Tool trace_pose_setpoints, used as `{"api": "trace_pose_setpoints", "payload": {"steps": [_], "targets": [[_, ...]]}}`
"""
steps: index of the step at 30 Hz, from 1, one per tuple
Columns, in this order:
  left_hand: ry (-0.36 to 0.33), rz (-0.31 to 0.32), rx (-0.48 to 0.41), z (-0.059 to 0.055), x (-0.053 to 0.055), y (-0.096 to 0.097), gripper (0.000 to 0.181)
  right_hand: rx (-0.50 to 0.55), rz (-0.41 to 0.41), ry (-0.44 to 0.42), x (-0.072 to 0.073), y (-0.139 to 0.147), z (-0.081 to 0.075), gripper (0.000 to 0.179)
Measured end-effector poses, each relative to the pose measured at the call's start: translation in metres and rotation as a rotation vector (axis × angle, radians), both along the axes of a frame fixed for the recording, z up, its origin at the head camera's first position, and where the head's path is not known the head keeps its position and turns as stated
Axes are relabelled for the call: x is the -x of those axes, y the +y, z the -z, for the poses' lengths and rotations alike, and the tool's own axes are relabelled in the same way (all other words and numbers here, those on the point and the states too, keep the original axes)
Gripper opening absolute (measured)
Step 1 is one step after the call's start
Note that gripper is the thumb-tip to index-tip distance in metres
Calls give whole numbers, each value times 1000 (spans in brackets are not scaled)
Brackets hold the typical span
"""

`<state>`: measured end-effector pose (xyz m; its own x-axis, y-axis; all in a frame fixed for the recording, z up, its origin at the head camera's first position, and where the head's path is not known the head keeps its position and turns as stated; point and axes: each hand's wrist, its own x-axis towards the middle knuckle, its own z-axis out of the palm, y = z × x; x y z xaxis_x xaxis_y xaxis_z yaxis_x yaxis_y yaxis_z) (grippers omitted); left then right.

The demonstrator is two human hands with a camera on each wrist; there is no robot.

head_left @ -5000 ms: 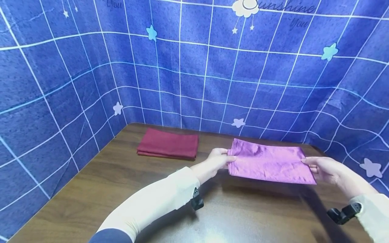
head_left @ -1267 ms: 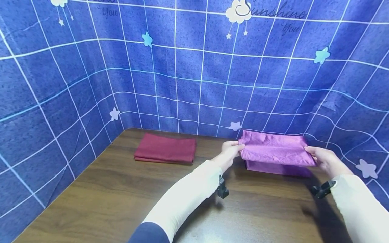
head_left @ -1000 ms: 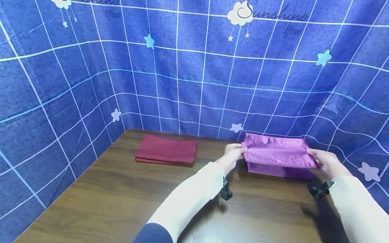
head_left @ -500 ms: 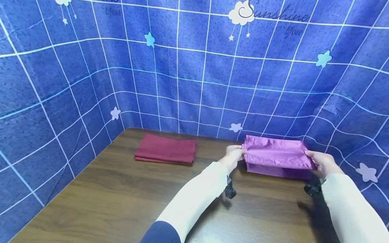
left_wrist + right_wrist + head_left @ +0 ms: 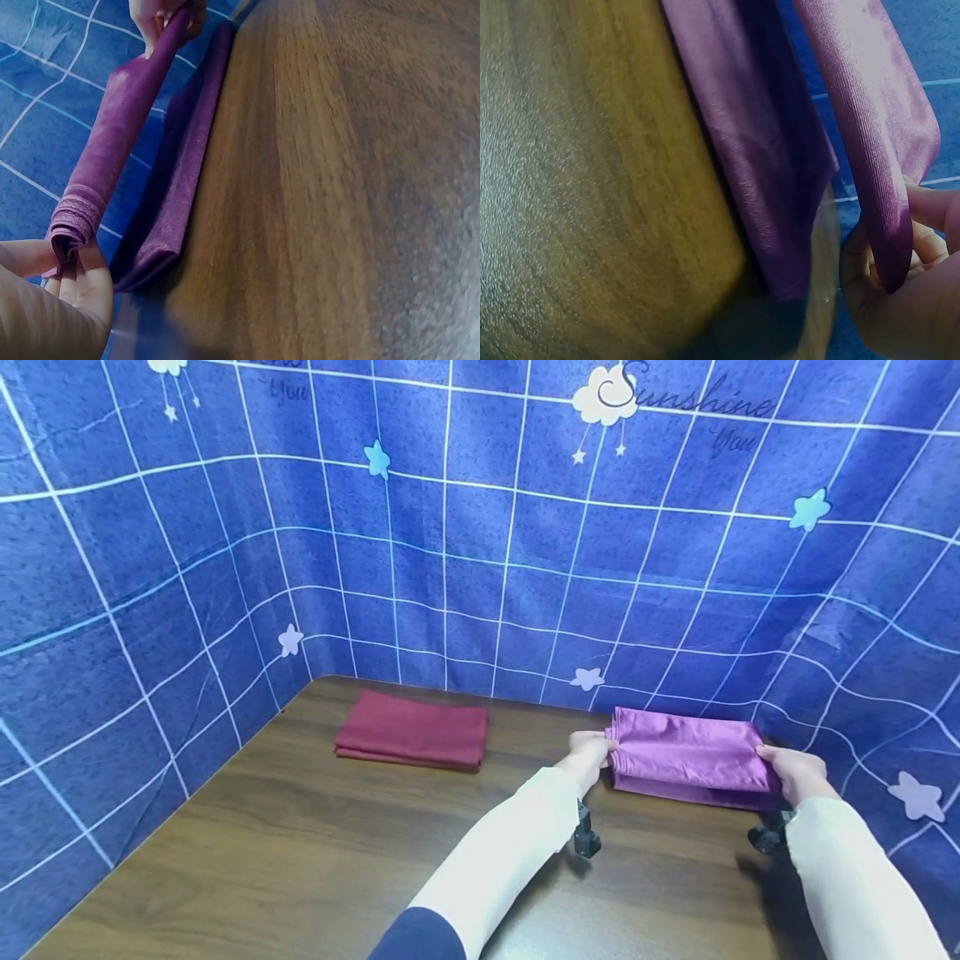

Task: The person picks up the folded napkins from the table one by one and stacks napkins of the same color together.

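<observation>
Both hands hold a folded, shiny purple cloth (image 5: 686, 747) by its short ends, just above the table at the back right. My left hand (image 5: 588, 757) pinches the end with stacked folds, thumb on top; the left wrist view shows that hand (image 5: 64, 304) around the layers. At the opposite end my right hand (image 5: 801, 770) grips the cloth between thumb and fingers, as the right wrist view also shows. Below lies a second folded purple cloth (image 5: 690, 792) on the table, mostly covered in the head view. Both wrist views show a gap between the two cloths.
A folded dark red cloth (image 5: 412, 729) lies on the brown wooden table (image 5: 315, 843) at the back left. A blue curtain (image 5: 480, 527) with white grid lines and stars hangs behind the table and along its sides.
Since the first frame, the held purple cloth has moved toward the back edge, then lowered over the second purple cloth, less of which now shows. Both hands keep their hold; the red cloth stays put.
</observation>
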<state>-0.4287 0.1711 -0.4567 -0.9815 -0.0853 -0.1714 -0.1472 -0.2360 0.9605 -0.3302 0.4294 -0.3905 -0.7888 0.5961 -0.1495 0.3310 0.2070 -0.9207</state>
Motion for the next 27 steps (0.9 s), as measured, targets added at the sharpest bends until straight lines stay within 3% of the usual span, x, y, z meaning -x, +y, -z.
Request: {"api": "trace_pose_setpoints", "payload": {"steps": [3,5,7,10,13,14,16,17,19,20,23,25,27], "targets": [[26,-12,-5,60,56,27,21,-8,-11,-144,11,6,-9,85],[-6,-20,-5,98,97,45,23,-14,-4,-143,11,6,-9,84],[8,-37,-20,151,150,67,26,-24,-1,-120,10,5,-5,84],[-25,-43,-13,141,138,63,28,-31,8,-114,8,3,0,83],[-21,-54,18,106,96,50,25,-20,20,-124,6,5,5,72],[-17,-51,29,83,69,40,24,-10,25,-118,6,6,8,58],[10,-49,51,88,68,42,22,18,32,-94,5,6,12,19],[6,-47,60,89,66,42,22,28,37,-83,5,7,14,18],[34,-57,70,92,66,42,21,49,44,-67,5,7,18,47],[19,-45,79,88,61,40,22,56,48,-59,5,7,20,58],[24,-49,84,85,55,37,23,70,66,-49,5,7,24,61],[-4,-33,105,79,49,33,24,78,75,-47,5,7,25,46],[6,-39,105,82,50,35,22,72,81,-60,5,7,27,12]]}}
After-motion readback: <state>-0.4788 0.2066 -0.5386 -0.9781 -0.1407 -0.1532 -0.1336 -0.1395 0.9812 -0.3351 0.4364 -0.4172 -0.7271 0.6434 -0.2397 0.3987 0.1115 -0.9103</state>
